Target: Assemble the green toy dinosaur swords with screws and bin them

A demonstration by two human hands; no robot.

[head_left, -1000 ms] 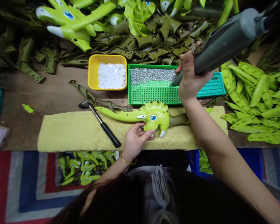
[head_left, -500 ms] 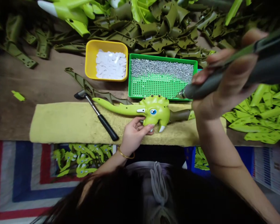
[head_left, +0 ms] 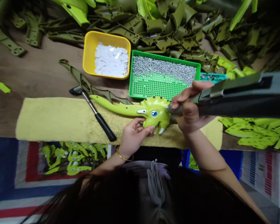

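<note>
A light green toy dinosaur head [head_left: 154,113] with a blue eye and a long horn lies on a yellow towel [head_left: 58,119]. My left hand [head_left: 134,137] grips its lower edge and holds it down. My right hand [head_left: 189,107] is wrapped round a grey electric screwdriver [head_left: 235,96], whose tip touches the right side of the toy head. Behind the toy stands a green perforated tray [head_left: 158,87] with a heap of small metal screws [head_left: 163,67] along its far side.
A yellow tub [head_left: 88,49] of white discs sits left of the tray. A black-handled hammer [head_left: 95,113] lies on the towel. Olive plastic parts [head_left: 165,28] pile up at the back, light green parts [head_left: 259,130] at the right. More toy heads [head_left: 70,155] lie below the bench.
My right hand has brought the screwdriver down from over the screw tray to the right side of the toy head. My left hand has stayed on the toy.
</note>
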